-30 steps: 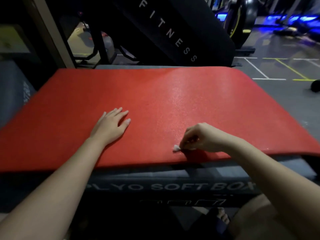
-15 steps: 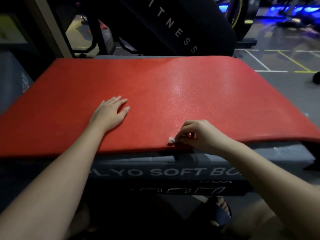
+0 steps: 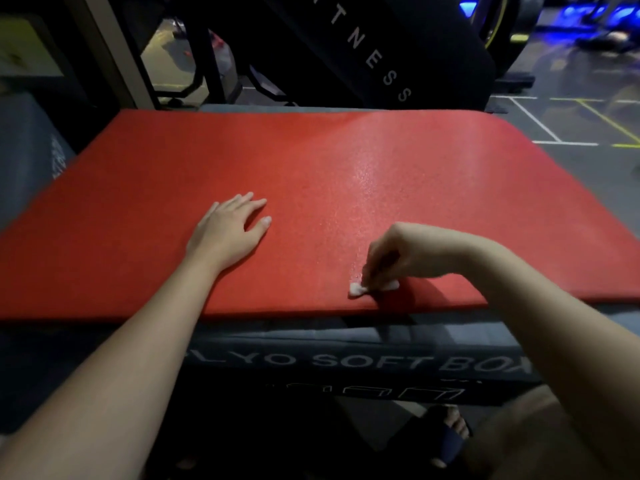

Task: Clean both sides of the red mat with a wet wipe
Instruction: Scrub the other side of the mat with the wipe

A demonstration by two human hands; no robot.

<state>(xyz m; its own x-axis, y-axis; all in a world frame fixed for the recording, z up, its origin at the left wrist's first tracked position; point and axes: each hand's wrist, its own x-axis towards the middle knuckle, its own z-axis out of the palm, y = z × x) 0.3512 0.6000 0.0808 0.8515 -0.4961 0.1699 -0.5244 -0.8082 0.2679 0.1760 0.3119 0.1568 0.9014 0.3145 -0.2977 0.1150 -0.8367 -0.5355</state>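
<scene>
The red mat lies flat on top of a dark plyo soft box and overhangs it on both sides. My left hand rests palm down on the mat left of centre, fingers spread. My right hand pinches a small white wet wipe and presses it onto the mat close to the near edge, right of centre. A shiny wet streak runs up the mat beyond the wipe.
A big black padded gym machine stands right behind the mat. A grey soft box sits at the left. Grey gym floor with painted lines lies to the right. My sandalled foot is under the near edge.
My right hand with the wipe shifted slightly along the mat's near edge. The left hand stayed flat in place. The camera tilted a little.
</scene>
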